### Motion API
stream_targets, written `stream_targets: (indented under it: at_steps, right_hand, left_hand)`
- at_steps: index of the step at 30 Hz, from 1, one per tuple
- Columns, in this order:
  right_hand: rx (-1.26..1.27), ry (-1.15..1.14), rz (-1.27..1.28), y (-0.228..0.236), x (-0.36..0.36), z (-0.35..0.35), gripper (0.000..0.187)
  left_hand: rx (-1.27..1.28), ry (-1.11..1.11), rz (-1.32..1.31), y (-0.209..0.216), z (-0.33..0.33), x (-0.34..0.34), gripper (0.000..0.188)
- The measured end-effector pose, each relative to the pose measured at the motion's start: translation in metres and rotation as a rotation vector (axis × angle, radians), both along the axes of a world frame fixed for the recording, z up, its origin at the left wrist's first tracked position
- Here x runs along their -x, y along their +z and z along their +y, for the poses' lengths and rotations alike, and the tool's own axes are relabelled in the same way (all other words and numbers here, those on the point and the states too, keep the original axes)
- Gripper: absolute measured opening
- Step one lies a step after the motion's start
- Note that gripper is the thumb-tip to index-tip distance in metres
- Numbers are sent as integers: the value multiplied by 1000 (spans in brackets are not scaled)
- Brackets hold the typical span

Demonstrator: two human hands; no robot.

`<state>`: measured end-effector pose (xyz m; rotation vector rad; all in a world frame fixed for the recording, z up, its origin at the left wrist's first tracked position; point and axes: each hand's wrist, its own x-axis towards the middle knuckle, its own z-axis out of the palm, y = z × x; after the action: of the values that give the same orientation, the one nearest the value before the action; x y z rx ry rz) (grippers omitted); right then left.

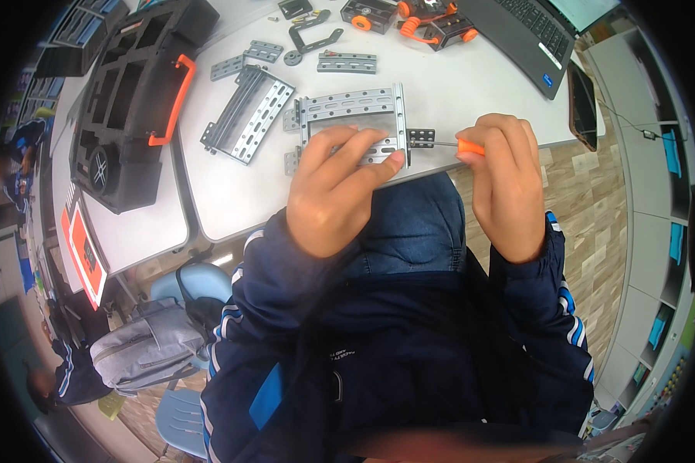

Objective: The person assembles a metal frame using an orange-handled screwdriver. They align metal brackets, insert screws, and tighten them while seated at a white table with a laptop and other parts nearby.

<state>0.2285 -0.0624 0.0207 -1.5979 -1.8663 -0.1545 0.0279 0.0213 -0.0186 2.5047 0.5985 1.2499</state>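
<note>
While a black case (120, 104) fills the upper left of the view, a grey bracket (264, 117) lies right of it on the white table (208, 193). At upper centre the left hand (333, 185) grips a metal frame (351, 101) with a black plate (422, 138) at its right side; next, the right hand (510, 170) pinches an orange-handled screwdriver (471, 147), shaft toward the plate, before a laptop (519, 45) and phone (583, 108), upper right.

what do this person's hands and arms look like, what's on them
The left hand and right hand are bare, with no gloves, rings or watch visible. Both arms wear long, loose dark navy sleeves, gathered at the right wrist, with white and blue stripes along the outer sides.
</note>
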Motion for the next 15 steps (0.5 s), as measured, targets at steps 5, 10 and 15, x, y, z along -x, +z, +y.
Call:
stream_targets:
  at_steps: [5, 10, 15]
  right_hand:
    - [95, -39, 46, -4, 1, -2, 32]
    - [257, 4, -114, -1, -6, -6, 31]
    - [270, 48, 90, 6, -7, -8, 15]
  left_hand:
    - [20, 20, -6, 2, -1, 0, 34]
    - [-12, -32, -36, -2, 2, 1, 37]
    - [-31, -32, -20, -2, 2, 2, 34]
